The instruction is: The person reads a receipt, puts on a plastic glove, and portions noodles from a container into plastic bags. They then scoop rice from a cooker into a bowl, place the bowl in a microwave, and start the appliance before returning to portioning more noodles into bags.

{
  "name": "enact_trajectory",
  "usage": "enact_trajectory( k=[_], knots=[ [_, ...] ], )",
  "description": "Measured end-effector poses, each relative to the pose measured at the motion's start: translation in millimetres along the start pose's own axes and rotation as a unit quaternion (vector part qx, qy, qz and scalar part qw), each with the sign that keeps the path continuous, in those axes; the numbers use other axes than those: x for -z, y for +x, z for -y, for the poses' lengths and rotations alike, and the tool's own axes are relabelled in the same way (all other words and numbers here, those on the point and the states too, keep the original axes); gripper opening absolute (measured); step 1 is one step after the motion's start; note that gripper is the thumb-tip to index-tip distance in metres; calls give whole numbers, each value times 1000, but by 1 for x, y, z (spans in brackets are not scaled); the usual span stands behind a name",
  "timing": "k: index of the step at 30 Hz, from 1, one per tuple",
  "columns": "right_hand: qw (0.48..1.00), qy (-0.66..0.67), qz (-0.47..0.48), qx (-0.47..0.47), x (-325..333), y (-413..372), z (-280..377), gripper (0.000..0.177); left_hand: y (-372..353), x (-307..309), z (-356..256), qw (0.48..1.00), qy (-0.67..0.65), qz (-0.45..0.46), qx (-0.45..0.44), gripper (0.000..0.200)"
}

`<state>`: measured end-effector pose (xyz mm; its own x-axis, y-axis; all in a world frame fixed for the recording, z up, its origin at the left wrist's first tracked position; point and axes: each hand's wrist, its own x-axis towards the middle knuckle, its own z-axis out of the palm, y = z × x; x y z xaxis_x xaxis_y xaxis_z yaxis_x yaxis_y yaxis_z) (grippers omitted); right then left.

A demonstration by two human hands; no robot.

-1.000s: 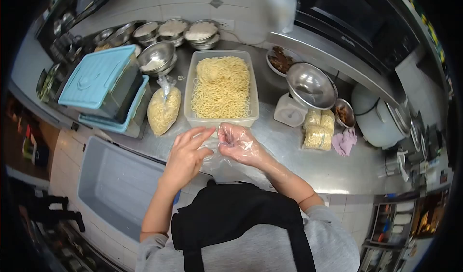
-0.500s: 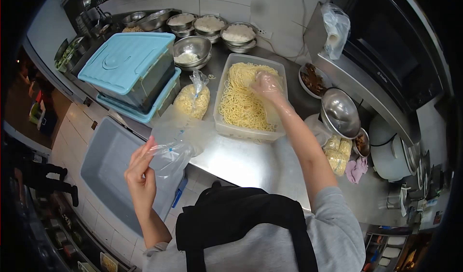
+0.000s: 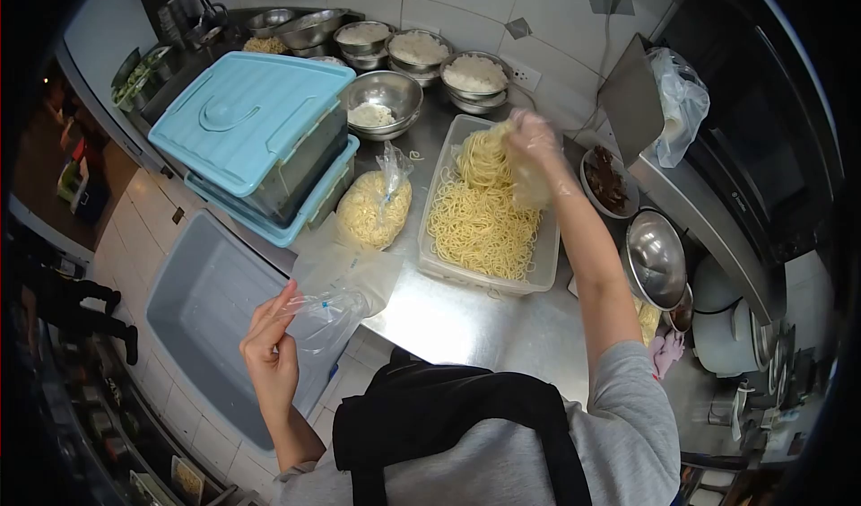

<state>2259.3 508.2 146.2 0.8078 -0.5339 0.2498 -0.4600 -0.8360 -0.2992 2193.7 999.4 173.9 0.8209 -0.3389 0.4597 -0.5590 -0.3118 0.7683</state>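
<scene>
My right hand (image 3: pixel 536 138), in a clear plastic glove, is closed on a clump of yellow noodles (image 3: pixel 484 228) at the back right of a translucent plastic tub (image 3: pixel 498 284). Some strands rise toward my fingers, which are partly blurred. Lower left, my bare left hand (image 3: pixel 273 340) holds the edge of a clear plastic bag (image 3: pixel 336 313) at its fingertips. That bag hangs over the counter's front edge and looks flat. Behind it stands a knotted bag of noodles (image 3: pixel 372 212), left of the tub.
Blue-lidded boxes (image 3: pixel 251 120) are stacked at the left, above a grey bin (image 3: pixel 206 300) on the floor. Metal bowls with white contents (image 3: pixel 475 73) line the wall. At the right are a bowl of dark pieces (image 3: pixel 607 181) and a leaning steel bowl (image 3: pixel 656 257).
My right hand has moved up and toward the back right of the tub, drawing noodles with it. My left hand still holds the bag in nearly the same pose. The view has shifted slightly.
</scene>
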Motion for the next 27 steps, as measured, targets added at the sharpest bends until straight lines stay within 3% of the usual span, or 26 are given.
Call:
enact_trajectory(
  k=[2,3,4,5,7,11,12,14,16,20,22,23,25,27],
  knots=[
    [997,49,-48,-34,1,3,-10,31,5,-6,3,1000,-12,8,-4,47],
    [969,222,-54,-96,2,2,-15,31,8,-10,4,1000,-23,13,-11,46],
    [907,387,-62,-154,4,0,-20,31,11,-14,6,999,-26,18,-12,46],
    [906,386,-63,-159,5,-2,-26,31,13,-18,8,999,-35,24,-22,45],
    [986,131,7,-99,16,-8,-28,28,17,-23,8,998,-47,33,-36,45],
    [992,116,-53,8,13,-33,-29,25,20,-25,6,997,-60,30,-38,43],
    [977,211,-26,5,1,-32,-32,25,19,-24,6,997,-57,29,-38,42],
    [992,100,50,53,-15,-57,-16,30,19,-22,7,998,-52,30,-31,42],
    [960,-134,226,99,-5,-86,30,45,16,-21,6,998,-46,36,-23,42],
    [960,-172,222,18,-16,-117,67,59,12,-22,4,997,-59,35,-28,42],
    [911,-253,318,72,-10,-131,96,65,8,-21,5,997,-58,36,-30,42],
    [911,-253,317,74,-8,-132,93,65,5,-20,7,997,-65,34,-30,42],
    [883,-254,340,202,-1,-135,71,63,2,-17,7,996,-73,31,-31,42],
    [954,-58,267,122,4,-104,30,59,-1,-13,4,998,-58,28,-9,42]
  ],
)
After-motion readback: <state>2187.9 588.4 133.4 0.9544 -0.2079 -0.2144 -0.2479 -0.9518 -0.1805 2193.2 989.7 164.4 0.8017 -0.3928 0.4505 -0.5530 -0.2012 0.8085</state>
